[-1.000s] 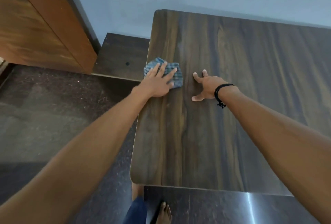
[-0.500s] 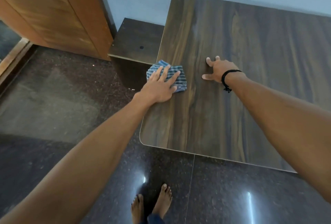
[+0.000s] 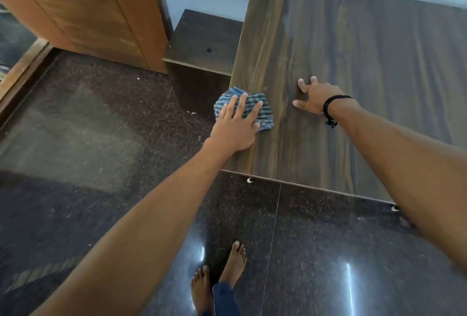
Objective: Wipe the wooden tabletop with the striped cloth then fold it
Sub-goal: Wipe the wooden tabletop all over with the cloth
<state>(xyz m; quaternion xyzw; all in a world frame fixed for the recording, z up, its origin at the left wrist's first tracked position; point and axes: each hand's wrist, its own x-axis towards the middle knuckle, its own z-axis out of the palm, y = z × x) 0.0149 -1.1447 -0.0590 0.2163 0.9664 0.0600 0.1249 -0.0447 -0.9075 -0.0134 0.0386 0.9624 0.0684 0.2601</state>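
The left hand [image 3: 236, 126], flat and wide, has slid the bunched blue striped cloth [image 3: 266, 117] along the left edge of the dark wooden bench [image 3: 366, 63]. The right hand [image 3: 314, 99] rests spread nearby. Still wiping, no folding yet.

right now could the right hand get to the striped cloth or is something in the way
Probably yes. The right hand rests on the tabletop beside the striped cloth, only bare wood between them. The left hand presses flat on the cloth, leaving its right edge free.
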